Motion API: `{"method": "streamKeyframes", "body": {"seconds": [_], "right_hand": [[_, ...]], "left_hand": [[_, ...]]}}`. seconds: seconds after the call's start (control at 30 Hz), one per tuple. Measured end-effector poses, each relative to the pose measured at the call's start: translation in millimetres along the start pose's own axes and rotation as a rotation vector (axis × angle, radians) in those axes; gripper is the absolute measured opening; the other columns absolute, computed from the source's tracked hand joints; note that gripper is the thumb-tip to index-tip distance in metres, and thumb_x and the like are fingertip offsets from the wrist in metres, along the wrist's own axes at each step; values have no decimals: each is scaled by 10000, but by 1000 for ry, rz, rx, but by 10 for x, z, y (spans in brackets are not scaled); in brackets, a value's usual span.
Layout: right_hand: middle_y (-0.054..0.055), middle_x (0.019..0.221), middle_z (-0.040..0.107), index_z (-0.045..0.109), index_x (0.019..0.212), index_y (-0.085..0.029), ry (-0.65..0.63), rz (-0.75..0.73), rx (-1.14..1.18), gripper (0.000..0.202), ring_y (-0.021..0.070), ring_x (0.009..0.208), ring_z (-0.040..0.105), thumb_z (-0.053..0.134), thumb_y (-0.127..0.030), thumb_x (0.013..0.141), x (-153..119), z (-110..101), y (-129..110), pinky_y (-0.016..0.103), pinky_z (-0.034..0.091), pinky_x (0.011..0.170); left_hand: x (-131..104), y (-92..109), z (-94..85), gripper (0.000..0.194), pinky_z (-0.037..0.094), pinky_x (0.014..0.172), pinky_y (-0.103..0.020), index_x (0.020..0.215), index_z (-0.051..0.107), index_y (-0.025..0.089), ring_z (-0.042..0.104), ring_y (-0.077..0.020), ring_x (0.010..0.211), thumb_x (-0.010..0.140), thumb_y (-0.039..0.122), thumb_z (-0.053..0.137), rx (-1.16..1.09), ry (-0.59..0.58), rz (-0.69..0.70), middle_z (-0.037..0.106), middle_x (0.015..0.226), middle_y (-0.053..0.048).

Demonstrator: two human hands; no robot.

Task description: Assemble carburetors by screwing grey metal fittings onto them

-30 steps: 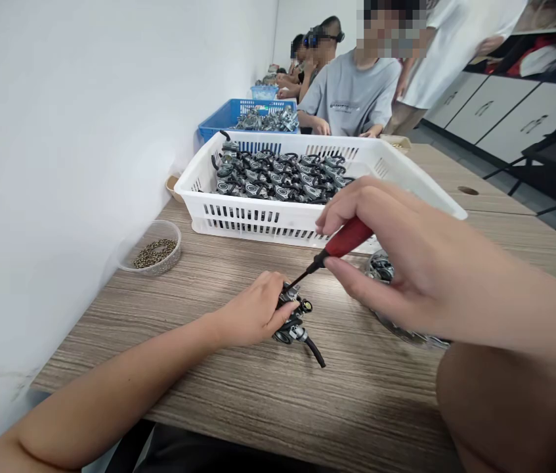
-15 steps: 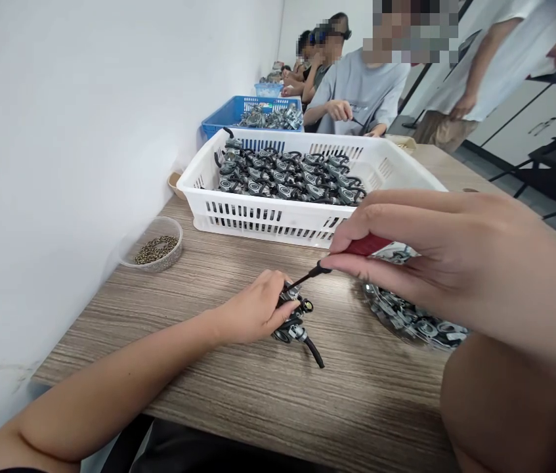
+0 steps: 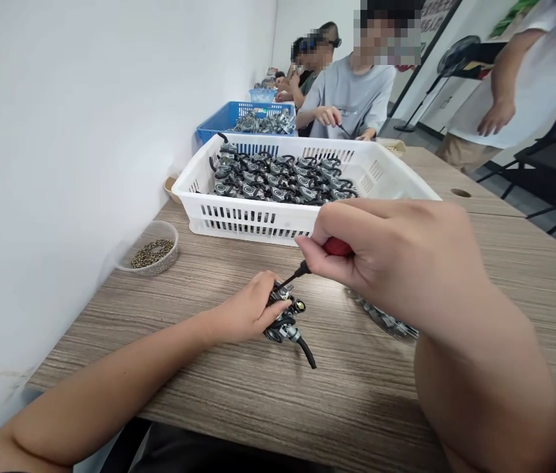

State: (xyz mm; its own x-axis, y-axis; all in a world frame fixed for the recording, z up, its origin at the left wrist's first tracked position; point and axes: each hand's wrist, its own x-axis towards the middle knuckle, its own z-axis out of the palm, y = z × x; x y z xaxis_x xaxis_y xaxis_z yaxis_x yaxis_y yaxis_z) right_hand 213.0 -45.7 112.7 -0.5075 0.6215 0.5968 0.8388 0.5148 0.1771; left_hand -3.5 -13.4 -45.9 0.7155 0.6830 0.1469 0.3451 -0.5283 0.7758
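Observation:
My left hand [image 3: 251, 309] is closed around a small metal carburetor [image 3: 285, 328] and holds it down on the wooden table. A black hose sticks out of the carburetor towards me. My right hand [image 3: 386, 256] grips the red handle of a screwdriver [image 3: 337, 247], fingers wrapped round it. The screwdriver's dark shaft slants down to the left, and its tip meets the carburetor beside my left fingers. Exactly where the tip sits is hidden by those fingers. Partly behind my right hand lies a clear container of metal parts [image 3: 386, 320].
A white basket [image 3: 253, 230] with rows of carburetors stands across the table. Small brass-coloured screws fill part of a clear plastic tub [image 3: 162, 263] by the wall. Farther back are a blue crate [image 3: 213, 125] of metal parts and a seated co-worker [image 3: 346, 92]. Another person stands at right.
My right hand has turned and closed more tightly round the screwdriver handle, hiding more of it. The whole view has shifted slightly, and the carburetor stays in my left hand.

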Motion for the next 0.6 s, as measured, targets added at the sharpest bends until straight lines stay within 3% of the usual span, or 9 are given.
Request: {"method": "streamKeyframes", "body": {"seconds": [0.13,0.37,0.6], "right_hand": [[6,650,636,604,838,-239,22,74,27,227,182,578,544,587,-337,1041,11,57,-38,331,262,541],[30,831,725,610,1065,-226,-7,62,288,88,208,687,637,600,-309,1041,33,129,-105,346,397,601],[26,888,678,540,1123,-223,-41,88,507,112,195,696,641,609,-262,1045,49,261,-70,342,457,599]], "left_hand": [[4,-38,6,291,568,987,-535,1189,442,213,655,-295,1056,1102,487,484,-39,11,-52,641,1140,-126],[-22,-127,32,421,517,1140,-558,1398,422,197,624,-343,1318,1084,448,546,-46,57,1,621,1377,-192],[-25,-178,22,514,484,1192,-537,1511,452,193,590,-332,1361,1095,475,559,-54,38,46,604,1468,-184]]}}
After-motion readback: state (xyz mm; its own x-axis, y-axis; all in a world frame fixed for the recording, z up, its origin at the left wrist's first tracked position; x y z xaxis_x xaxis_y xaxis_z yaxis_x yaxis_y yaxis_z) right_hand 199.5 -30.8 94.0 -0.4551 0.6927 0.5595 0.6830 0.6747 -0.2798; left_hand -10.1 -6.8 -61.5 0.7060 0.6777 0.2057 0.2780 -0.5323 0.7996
